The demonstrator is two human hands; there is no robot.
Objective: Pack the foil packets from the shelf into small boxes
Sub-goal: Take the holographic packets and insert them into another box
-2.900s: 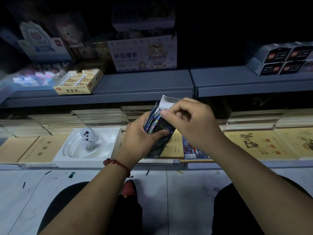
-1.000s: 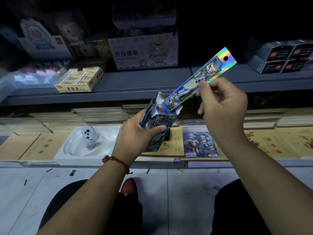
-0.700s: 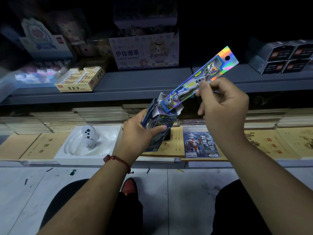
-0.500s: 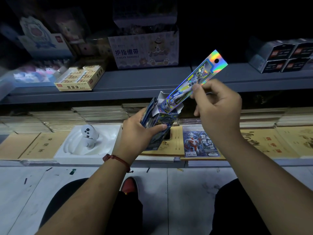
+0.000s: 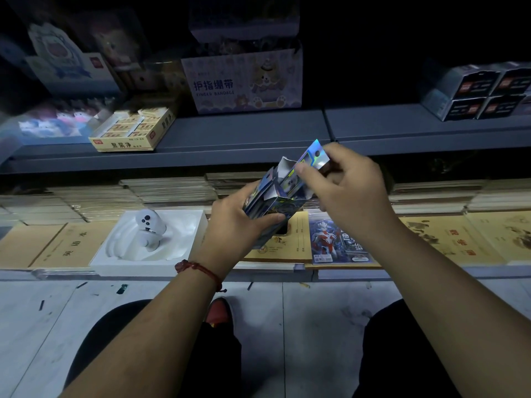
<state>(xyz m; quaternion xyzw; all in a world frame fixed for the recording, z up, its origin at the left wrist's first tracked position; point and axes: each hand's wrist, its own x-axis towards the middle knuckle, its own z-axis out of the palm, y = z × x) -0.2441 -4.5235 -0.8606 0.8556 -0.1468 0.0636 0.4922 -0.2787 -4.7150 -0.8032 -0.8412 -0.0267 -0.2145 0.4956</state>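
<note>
My left hand [image 5: 240, 222] grips a small dark blue printed box [image 5: 274, 205], open at its top, above the lower shelf. A long holographic foil packet [image 5: 311, 158] stands mostly inside the box, only its shiny top end with the hang hole showing. My right hand [image 5: 347, 185] pinches that top end between thumb and fingers. Another printed packet [image 5: 336, 239] lies flat on the brown notebooks under my right hand.
A white tray [image 5: 186, 248] with a small white device sits left of my hands on the lower shelf [image 5: 431, 274], among brown notebooks [image 5: 57, 245]. The upper shelf [image 5: 230, 139] carries a yellow eraser box [image 5: 135, 130], a finger-bandage carton [image 5: 244, 81] and dark boxes [image 5: 482, 93] at right.
My right hand has pushed the foil packet down into the box; earlier most of its length stuck out at a slant. The left hand and box stayed put.
</note>
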